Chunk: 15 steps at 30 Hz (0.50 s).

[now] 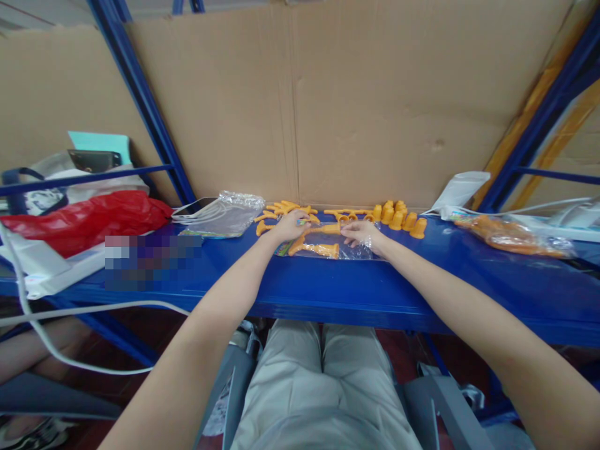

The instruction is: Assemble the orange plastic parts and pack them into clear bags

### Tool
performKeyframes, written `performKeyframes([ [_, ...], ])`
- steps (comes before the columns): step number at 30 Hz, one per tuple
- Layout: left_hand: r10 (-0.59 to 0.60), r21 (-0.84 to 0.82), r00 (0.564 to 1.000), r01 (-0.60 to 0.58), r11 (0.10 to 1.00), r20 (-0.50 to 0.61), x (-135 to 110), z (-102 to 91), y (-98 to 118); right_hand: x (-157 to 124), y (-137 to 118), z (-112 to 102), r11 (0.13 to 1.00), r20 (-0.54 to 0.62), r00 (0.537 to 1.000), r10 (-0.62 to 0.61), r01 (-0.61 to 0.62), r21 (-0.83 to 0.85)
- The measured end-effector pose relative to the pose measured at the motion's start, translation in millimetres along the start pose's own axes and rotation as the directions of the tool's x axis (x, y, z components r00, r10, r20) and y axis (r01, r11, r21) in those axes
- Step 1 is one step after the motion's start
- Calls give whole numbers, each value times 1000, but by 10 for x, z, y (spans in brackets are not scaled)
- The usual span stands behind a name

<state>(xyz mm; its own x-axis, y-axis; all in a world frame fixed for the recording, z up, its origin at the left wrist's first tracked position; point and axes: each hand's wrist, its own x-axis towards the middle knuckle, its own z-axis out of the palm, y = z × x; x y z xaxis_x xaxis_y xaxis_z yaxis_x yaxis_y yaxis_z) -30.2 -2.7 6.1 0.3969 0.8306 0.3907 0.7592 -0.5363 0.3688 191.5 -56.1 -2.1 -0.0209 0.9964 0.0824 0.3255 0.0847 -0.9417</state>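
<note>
My left hand and my right hand meet over a small clear plastic bag lying on the blue shelf. Between them runs an orange plastic stick-like piece; both hands have their fingers closed on its ends. A second orange piece lies inside the bag, just in front of my hands. Behind my hands lie several orange T-shaped pieces and a cluster of orange cone-shaped caps.
A stack of clear bags lies left of the parts, a red bag further left. A white pouch and a bag of orange parts lie at the right. Cardboard backs the shelf. A white cable hangs at the left.
</note>
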Motion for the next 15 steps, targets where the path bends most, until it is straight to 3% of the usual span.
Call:
performKeyframes([
  [7, 29, 87, 950, -59, 994, 311, 17, 59, -31, 71, 85, -16, 999, 30, 999, -27, 28, -38],
  [12, 33, 144, 933, -90, 985, 357, 26, 49, -62, 113, 138, -46, 998, 67, 996, -62, 62, 4],
  [15, 42, 128, 951, -85, 988, 305, 37, 73, -67, 116, 147, -55, 998, 65, 997, -50, 47, 44],
])
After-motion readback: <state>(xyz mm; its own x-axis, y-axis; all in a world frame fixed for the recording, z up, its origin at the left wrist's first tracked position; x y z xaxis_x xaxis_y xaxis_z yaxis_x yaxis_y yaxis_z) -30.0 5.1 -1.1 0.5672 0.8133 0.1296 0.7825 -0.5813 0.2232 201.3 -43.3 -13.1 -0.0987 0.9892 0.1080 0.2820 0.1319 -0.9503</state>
